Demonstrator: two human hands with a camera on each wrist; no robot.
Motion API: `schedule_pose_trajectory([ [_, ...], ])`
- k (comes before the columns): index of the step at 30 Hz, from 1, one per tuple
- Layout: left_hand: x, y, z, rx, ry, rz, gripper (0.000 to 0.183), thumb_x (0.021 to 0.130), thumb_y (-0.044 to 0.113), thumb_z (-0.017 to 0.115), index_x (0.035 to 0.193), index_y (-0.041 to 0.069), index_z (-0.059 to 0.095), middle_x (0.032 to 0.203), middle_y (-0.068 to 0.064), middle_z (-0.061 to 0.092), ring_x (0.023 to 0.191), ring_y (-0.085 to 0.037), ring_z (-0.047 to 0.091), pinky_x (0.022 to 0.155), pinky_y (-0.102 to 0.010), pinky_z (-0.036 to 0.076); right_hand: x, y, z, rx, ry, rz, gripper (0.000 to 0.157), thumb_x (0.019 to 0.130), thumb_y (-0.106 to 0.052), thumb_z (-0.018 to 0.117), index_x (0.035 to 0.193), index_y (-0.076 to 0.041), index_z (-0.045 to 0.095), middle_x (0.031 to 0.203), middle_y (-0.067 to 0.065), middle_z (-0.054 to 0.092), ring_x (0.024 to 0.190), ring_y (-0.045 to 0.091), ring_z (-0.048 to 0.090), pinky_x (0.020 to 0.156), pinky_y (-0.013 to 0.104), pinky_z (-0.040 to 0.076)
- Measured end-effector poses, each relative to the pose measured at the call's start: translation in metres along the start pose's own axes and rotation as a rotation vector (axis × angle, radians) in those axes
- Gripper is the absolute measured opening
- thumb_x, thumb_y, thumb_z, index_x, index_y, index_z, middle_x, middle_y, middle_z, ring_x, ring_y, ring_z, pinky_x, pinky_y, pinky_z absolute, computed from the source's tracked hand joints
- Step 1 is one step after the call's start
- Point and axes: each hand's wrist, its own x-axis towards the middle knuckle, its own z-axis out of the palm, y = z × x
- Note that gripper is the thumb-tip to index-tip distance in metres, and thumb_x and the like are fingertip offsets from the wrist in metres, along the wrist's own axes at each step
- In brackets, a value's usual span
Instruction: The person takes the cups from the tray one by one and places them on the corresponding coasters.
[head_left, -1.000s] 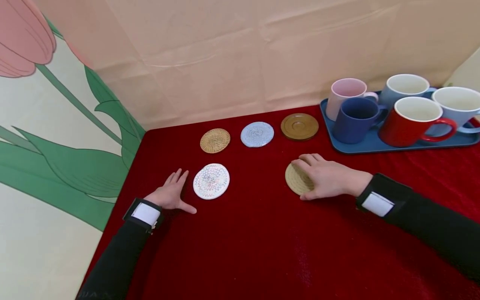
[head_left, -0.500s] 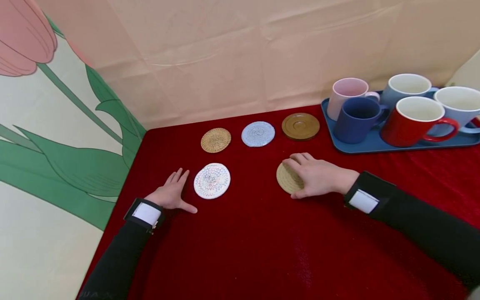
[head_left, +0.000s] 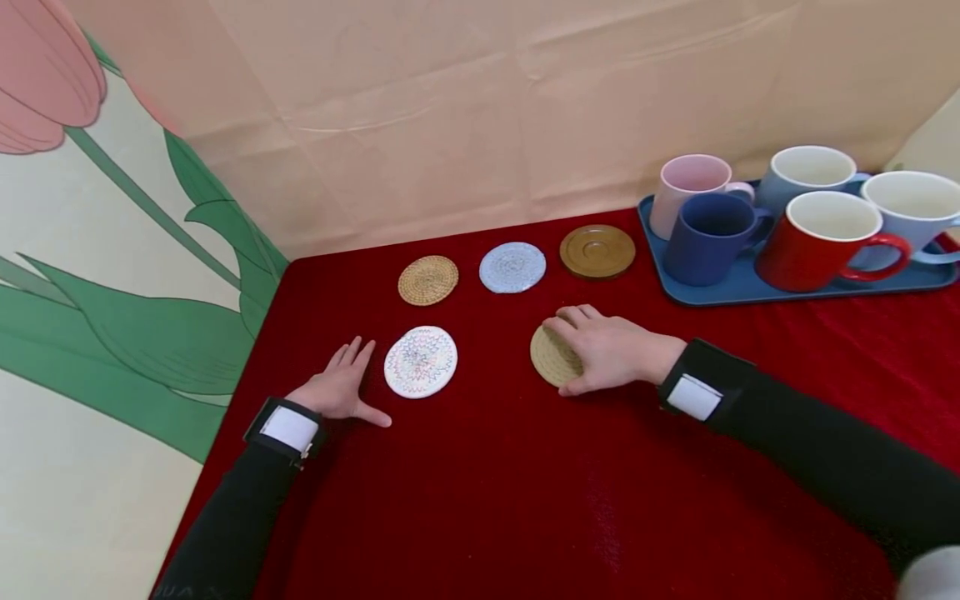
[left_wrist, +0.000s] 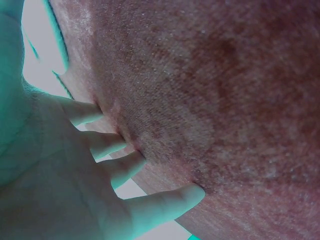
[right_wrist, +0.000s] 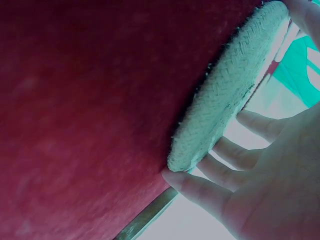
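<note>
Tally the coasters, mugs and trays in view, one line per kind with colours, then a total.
Coasters: 5 (beige, white patterned, tan, pale blue, brown)
Mugs: 5 (pink, navy, red, grey-blue, light blue)
Trays: 1 (blue)
Total: 11

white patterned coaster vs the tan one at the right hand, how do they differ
The white coaster carries coloured zigzag lines; the tan coaster shows only a plain weave. The right hand grips the tan coaster by its rim, while neither hand touches the white coaster. In the head view, the white coaster shows whole; the tan coaster is partly covered. Both are round.
</note>
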Motion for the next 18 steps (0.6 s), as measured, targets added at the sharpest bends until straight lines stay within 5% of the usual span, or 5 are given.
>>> schedule_pose_trajectory([
  [18, -0.002, 0.0, 0.0, 0.002, 0.002, 0.0, 0.131, 0.074, 0.051, 0.089, 0.159, -0.007, 0.009, 0.164, -0.034, 0.002, 0.15, -0.054, 0.005, 0.101, -0.061, 0.046, 0.025, -0.021, 0.003, -0.018, -0.034, -0.028, 0.096, 0.082, -0.052, 0.08, 0.153, -0.003, 0.038, 0.152, 0.021, 0.038, 0.136, 0.036, 0.039, 0.101, 0.052, 0.048],
])
